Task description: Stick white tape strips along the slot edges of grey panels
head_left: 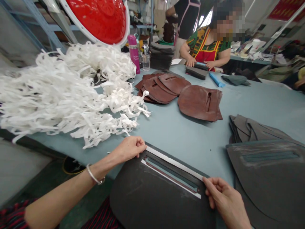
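Left hand and right hand closed, pinching opposite ends of a thin white strip lying along the slot of a dark grey curved panel on the blue-grey table; strip ends hidden under fingers.

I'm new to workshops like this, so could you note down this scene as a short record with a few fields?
Left hand: at one end of the white strip
Right hand: fingers at the strip's other end
Work piece: dark grey panel with a long slot, the strip along its edge
Surface: blue-grey table
Also on table: heap of white strips, brown panels, grey panels
Co-worker: hands on a dark stack
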Demonstrator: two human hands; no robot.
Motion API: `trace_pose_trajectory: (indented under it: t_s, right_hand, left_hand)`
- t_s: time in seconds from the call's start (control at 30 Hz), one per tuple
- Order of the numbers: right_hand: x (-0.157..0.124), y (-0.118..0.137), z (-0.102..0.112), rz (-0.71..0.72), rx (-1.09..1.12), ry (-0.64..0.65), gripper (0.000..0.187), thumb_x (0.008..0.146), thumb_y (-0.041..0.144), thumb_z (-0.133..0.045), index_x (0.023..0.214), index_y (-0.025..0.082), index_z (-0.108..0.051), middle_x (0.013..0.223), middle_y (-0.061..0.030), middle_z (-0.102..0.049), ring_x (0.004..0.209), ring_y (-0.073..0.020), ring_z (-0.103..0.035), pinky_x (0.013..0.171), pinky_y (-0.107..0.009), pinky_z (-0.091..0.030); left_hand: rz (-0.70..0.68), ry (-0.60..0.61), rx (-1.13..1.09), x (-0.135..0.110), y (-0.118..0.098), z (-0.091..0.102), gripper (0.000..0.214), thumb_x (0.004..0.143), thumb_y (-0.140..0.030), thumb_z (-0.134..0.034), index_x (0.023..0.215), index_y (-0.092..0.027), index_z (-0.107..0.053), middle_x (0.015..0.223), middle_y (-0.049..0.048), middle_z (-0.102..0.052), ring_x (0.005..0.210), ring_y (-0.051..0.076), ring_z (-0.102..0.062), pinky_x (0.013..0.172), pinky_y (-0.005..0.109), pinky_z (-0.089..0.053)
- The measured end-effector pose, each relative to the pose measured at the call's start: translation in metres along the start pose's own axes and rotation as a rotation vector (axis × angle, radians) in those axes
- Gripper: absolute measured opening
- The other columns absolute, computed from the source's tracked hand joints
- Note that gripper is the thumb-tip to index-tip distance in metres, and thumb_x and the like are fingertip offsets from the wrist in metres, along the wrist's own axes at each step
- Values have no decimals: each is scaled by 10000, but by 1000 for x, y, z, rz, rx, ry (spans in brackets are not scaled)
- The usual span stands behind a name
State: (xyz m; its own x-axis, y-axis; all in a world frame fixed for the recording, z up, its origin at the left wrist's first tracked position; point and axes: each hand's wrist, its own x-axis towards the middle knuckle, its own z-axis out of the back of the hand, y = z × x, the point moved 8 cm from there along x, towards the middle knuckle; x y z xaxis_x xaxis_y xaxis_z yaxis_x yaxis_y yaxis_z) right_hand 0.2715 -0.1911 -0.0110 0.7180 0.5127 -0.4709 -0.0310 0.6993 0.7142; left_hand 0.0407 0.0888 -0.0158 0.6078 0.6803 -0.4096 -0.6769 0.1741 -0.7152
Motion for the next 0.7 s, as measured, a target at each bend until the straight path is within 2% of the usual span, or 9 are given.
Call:
trace_pose_trajectory:
  t_s: [0.27, 0.7]
  right_hand:
    - [-3, 5, 0, 21, 99, -22, 368, 678, 574, -563, 643, 210, -529, 437, 48, -522, 335, -88, -449, 394, -212, -310]
    - [0, 3, 2, 21, 58, -82, 268, 729, 452, -544, 632, 207, -497, 445, 62, -525, 298, -74, -442, 354, -191, -274]
  left_hand:
    - [25, 48, 19, 2, 3, -3, 318, 768, -494, -528, 756, -179, -571, 487, -34, -560, 447, 117, -496, 445, 211, -330]
    - [17, 90, 67, 5, 14, -6, 394, 814, -566, -483, 804, -182, -575, 502, -24, -568, 465, 123, -513, 451, 214, -359]
